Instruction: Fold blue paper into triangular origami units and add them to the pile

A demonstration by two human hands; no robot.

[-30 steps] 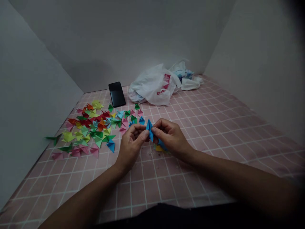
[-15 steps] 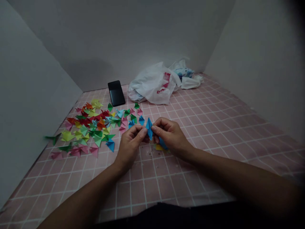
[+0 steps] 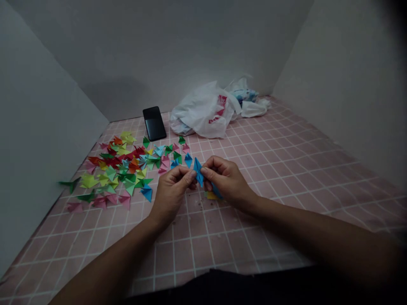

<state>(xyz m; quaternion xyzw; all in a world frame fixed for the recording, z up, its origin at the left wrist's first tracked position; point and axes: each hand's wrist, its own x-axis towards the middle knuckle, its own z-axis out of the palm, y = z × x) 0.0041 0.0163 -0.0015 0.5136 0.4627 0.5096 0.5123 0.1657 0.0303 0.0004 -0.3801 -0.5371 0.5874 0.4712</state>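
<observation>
A small blue folded paper (image 3: 198, 171), shaped like a narrow diamond, is held upright between my two hands above the cloth. My left hand (image 3: 173, 186) pinches its left edge between thumb and fingers. On the other side, my right hand (image 3: 227, 180) grips the right edge the same way. Beneath the right hand lie more paper pieces, a yellow one (image 3: 211, 195) and a blue one, mostly hidden. Just past the left fingertips rests another blue folded paper (image 3: 188, 160). A blue origami piece (image 3: 146, 192) lies left of my left hand.
Many colourful origami pieces (image 3: 129, 178) are spread over the left of the pink checked cloth (image 3: 286, 169). Behind them lies a black phone (image 3: 154, 123). White plastic bags (image 3: 203, 112) sit at the back, near the wall. Pale walls (image 3: 38, 140) stand left, right and behind.
Both hands keep their pinch on the blue folded paper, which has tilted slightly, its top leaning left. The whole view has shifted very slightly.
</observation>
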